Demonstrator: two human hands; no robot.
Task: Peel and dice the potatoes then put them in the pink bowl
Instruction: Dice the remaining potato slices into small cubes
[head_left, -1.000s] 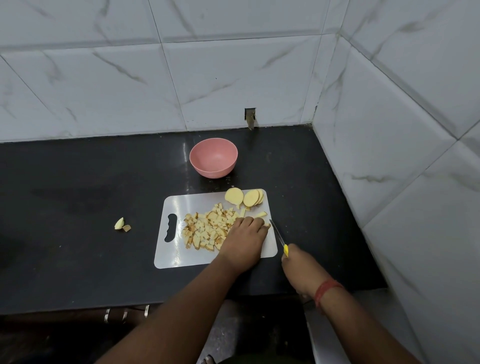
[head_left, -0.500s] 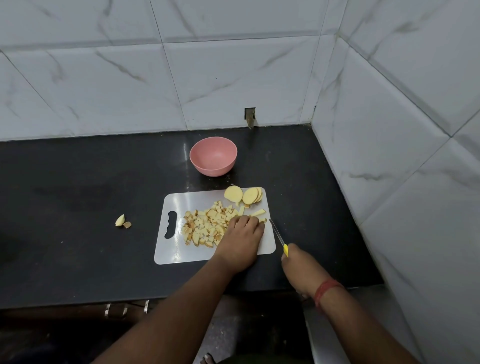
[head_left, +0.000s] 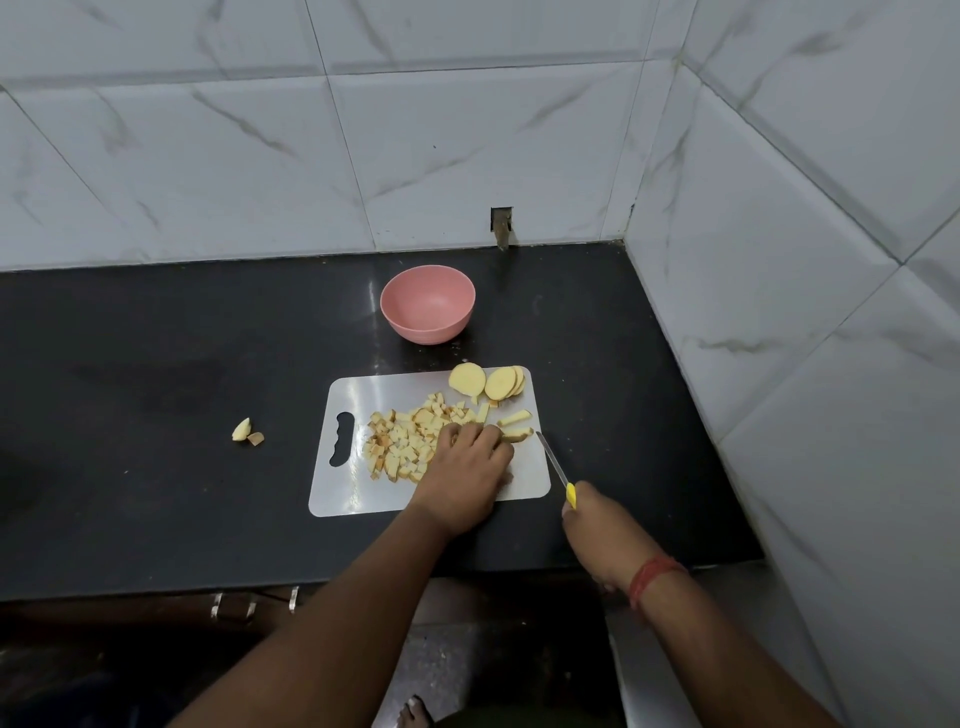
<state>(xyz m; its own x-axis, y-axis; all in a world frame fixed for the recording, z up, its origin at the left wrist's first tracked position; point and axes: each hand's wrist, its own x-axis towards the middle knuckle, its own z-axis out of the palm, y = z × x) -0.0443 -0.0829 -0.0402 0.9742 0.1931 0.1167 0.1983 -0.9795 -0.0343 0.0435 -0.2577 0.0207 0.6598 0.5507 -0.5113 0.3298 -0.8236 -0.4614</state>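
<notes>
Head view: dicing is well underway
Done: diced potato pile (head_left: 402, 444) under left hand (head_left: 467, 467), fingers flat on it
Left: potato slices (head_left: 488, 382) beyond fingertips, uncut
Right hand (head_left: 602, 530): gripping knife (head_left: 553, 462)
Pink bowl (head_left: 427, 304): further back, nothing inside

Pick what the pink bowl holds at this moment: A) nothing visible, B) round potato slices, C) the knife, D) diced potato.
A: the pink bowl shows a bare inside, while the diced potato and the round potato slices lie on the cutting board.
</notes>
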